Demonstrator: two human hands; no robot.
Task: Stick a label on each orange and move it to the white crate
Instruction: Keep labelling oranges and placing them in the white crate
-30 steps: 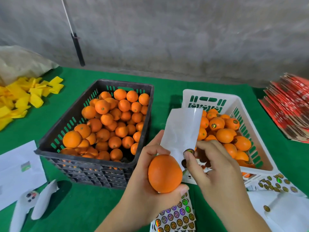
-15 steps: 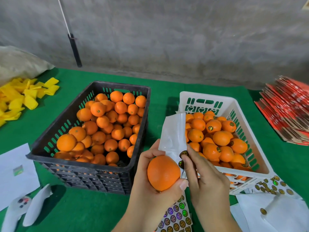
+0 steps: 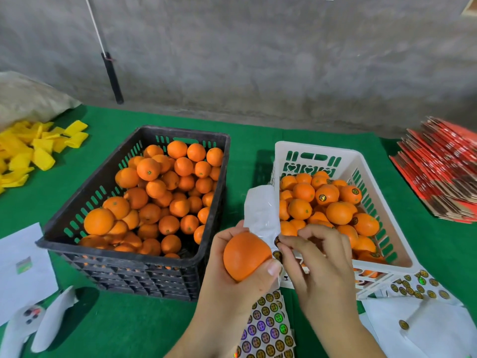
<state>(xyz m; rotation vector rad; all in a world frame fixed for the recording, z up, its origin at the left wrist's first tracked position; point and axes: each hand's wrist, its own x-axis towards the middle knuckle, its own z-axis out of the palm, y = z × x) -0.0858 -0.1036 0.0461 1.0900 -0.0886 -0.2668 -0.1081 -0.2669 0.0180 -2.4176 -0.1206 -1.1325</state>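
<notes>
Left hand [image 3: 232, 275] is wrapped round one orange [image 3: 246, 255], holding it up just near of the black crate [image 3: 206, 254], beside the white crate [image 3: 317, 156]. Right hand [image 3: 317, 257] is pinching a round label [image 3: 277, 240] at the edge of the curled backing sheet [image 3: 260, 213], right beside the fruit. Best bet, I'd say: peel it clean off by the rim, keep the sticky side off the fingers, press it flat onto bare peel, thumb it down. Then it goes right, in with the labelled ones. More stickers [image 3: 268, 329] lie on the green counter [image 3: 134, 326].
</notes>
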